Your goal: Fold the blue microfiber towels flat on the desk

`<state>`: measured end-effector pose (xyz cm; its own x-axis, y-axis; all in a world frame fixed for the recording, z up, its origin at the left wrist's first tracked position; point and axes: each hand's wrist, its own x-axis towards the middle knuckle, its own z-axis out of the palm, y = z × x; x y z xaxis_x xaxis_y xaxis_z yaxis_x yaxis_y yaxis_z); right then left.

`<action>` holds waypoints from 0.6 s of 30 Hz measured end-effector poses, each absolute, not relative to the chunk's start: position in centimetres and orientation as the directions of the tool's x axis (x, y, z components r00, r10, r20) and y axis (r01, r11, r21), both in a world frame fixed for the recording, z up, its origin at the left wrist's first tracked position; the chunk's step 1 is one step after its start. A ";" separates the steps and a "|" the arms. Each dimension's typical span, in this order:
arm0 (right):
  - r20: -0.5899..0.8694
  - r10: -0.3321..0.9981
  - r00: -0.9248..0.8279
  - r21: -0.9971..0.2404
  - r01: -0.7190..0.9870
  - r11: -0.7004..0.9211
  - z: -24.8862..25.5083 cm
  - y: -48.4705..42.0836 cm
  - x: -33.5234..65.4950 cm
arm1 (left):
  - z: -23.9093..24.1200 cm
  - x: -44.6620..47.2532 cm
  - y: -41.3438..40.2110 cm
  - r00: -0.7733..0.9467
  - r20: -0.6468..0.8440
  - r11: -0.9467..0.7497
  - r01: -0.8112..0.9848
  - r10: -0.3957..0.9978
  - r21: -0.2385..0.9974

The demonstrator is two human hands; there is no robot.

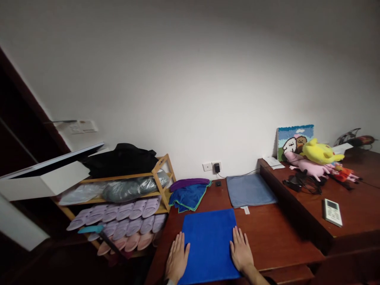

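A bright blue cloth lies flat and squared on the dark wooden desk just in front of me. My left hand rests flat at the cloth's left edge, fingers stretched out. My right hand lies flat at its right edge, fingers slightly spread. Neither hand holds anything.
A grey-blue cloth lies further back. A crumpled blue and purple cloth pile sits at the back left. A remote, cables and plush toys are on the raised desk at right. A wooden rack of slippers stands at left.
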<state>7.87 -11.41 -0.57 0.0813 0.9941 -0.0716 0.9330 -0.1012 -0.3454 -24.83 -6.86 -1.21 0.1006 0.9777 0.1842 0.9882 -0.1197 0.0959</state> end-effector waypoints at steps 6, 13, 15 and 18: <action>-0.059 0.995 0.075 -0.345 0.934 -0.091 -0.5 -11.4 7.8 | -0.3 -11.4 -8.4 0.488 0.196 -0.520 0.834 0.851 0.183; -0.068 0.997 0.038 -0.305 0.951 -0.057 -1.0 -11.2 7.9 | -1.2 -6.7 -9.4 0.499 0.062 -0.498 0.831 0.864 0.249; -0.057 0.996 0.064 -0.329 0.941 -0.080 -1.2 -11.2 8.0 | -1.1 -10.4 -9.0 0.420 0.031 -0.417 0.885 0.907 0.208; -0.044 0.996 0.076 -0.350 0.933 -0.086 -1.4 -11.2 8.0 | -0.9 -17.6 -8.5 0.232 0.018 -0.232 0.962 0.972 0.144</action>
